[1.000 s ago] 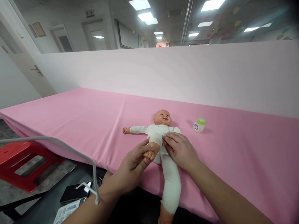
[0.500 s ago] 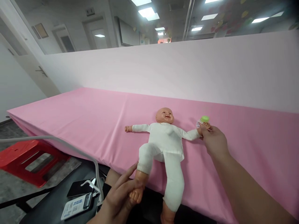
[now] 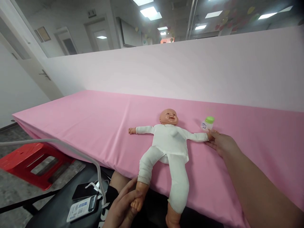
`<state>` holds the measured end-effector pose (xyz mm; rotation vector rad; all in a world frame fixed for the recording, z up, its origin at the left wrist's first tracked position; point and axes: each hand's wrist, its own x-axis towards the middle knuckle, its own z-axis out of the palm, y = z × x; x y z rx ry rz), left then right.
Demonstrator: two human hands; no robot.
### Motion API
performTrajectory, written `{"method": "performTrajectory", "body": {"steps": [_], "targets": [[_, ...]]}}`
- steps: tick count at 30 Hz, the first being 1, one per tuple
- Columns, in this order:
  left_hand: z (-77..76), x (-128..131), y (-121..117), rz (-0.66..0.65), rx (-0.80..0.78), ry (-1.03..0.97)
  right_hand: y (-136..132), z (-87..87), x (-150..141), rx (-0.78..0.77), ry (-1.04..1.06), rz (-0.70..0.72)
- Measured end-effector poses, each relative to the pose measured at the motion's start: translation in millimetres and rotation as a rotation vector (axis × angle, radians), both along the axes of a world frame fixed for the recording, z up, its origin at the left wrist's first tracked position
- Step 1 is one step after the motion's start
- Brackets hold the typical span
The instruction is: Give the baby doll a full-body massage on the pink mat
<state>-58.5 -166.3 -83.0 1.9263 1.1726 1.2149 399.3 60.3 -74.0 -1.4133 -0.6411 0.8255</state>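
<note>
A baby doll [image 3: 169, 136] in a white top and white leggings lies on its back, head away from me, arms spread wide. My left hand [image 3: 122, 201] is closed around its bare foot on the left side, below the legging's cuff. On the right, my right hand [image 3: 222, 142] grips the doll's hand at the end of its outstretched arm. Just beyond those fingers stands a small clear jar [image 3: 207, 124] with a green lid. The doll's other foot hangs over the front edge of the table.
A pink cloth [image 3: 99, 117] covers the table against a white wall [image 3: 166, 72]. At lower left are a red plastic stool [image 3: 33, 163], a black chair [image 3: 52, 207], a dark phone [image 3: 83, 191], a power bank [image 3: 80, 209] and a grey cable [image 3: 78, 152].
The doll's right-side arm has been drawn outward and slightly down by my right hand, uncovering the jar. The leg in my left hand has straightened, its foot lower.
</note>
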Motion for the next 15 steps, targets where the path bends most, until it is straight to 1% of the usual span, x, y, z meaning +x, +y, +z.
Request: {"method": "performTrajectory", "body": {"steps": [2, 4, 5, 6, 7, 9, 11, 15], "targets": [[4.9, -1, 3, -0.002, 0.04, 0.007, -7, 12.2, -9, -0.1, 0.061, -0.006], [10.2, -3, 6, -0.003, 0.089, 0.019, -16, 26.0, -21, -0.054, 0.008, -0.035], [12.8, -3, 8, -0.005, 0.111, 0.03, -21, 32.8, -28, -0.029, -0.07, -0.064], [15.1, -3, 11, -0.005, 0.133, 0.041, -27, 39.2, -35, -0.038, -0.188, -0.079], [17.2, -3, 14, -0.004, 0.152, 0.053, -32, 44.8, -43, -0.026, -0.306, -0.07], [21.1, 0, 22, -0.014, 0.184, 0.077, -43, 52.9, -59, 0.054, -0.474, -0.075], [25.6, 7, 31, -0.029, 0.21, 0.081, -53, 55.8, -75, 0.163, -0.604, -0.045], [41.7, 26, 50, -0.089, 0.281, 0.047, -64, 49.5, -103, 0.293, -0.82, 0.141]]}}
